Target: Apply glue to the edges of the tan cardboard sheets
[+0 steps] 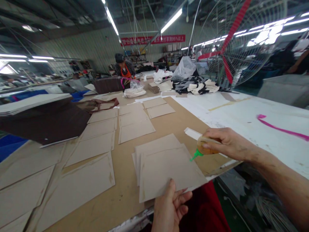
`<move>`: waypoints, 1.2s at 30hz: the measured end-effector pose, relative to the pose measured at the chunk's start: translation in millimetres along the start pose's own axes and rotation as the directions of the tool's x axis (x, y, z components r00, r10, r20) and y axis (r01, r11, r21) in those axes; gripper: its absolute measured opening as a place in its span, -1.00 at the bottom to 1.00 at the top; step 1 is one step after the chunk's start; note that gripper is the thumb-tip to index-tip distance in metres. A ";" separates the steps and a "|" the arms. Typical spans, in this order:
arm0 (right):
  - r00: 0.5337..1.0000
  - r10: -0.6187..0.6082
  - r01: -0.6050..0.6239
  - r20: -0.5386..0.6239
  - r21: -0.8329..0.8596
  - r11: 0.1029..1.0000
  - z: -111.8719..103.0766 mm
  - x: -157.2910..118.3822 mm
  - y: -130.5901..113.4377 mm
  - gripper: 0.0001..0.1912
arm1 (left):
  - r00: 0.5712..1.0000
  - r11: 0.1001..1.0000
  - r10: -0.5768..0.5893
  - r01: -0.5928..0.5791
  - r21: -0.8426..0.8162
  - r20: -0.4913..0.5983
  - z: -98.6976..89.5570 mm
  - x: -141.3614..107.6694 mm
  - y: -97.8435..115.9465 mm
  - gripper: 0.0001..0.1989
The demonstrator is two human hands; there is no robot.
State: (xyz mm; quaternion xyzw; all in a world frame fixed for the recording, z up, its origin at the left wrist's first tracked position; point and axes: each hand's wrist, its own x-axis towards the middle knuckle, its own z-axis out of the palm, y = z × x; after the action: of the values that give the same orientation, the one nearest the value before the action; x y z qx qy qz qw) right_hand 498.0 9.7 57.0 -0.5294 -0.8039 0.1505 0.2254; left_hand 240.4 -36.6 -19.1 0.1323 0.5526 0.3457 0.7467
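My left hand (172, 203) grips the near edge of a grey-brown cardboard sheet (166, 170), thumb on top and fingers underneath. This sheet lies over a few similar sheets (158, 141), and brownish streaks run along its edges. In my right hand (224, 141) is a glue bottle (209, 145) with yellowish contents, tilted so that its green nozzle (196, 155) points down at the sheet's right edge. Whether the tip touches the card I cannot tell. A small white strip (192, 133) lies just beyond the bottle.
Rows of cardboard sheets (90, 174) with streaked edges cover the table's left side. A dark brown stack (45, 119) stands at far left. A large fan (227, 48) is at right, a pink ribbon (282, 129) below it. Cloth pieces (195, 85) and a person (124, 67) are farther back.
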 end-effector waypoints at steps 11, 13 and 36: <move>0.997 0.005 -0.016 0.079 0.139 0.990 -10.3 -56.6 -28.0 -0.77 | 0.999 0.999 0.053 -0.053 -0.009 0.000 0.8 -4.1 -1.3 -0.77; 0.998 0.009 -0.018 0.061 0.162 0.987 -10.3 -57.7 -26.6 -0.78 | 0.998 0.998 0.057 -0.057 -0.012 -0.003 1.1 -4.1 -1.5 -0.78; 0.991 0.118 -0.100 -0.061 0.235 0.967 0.6 -60.3 -14.8 -0.68 | 0.999 0.999 0.036 -0.035 0.031 -0.014 -1.3 2.3 -4.4 -0.70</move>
State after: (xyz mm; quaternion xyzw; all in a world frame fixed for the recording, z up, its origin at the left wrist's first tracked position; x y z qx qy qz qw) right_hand 506.5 -51.5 51.3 -0.5482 -0.7417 0.2355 0.3064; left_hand 241.1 -38.5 -23.8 0.1512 0.5610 0.3513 0.7342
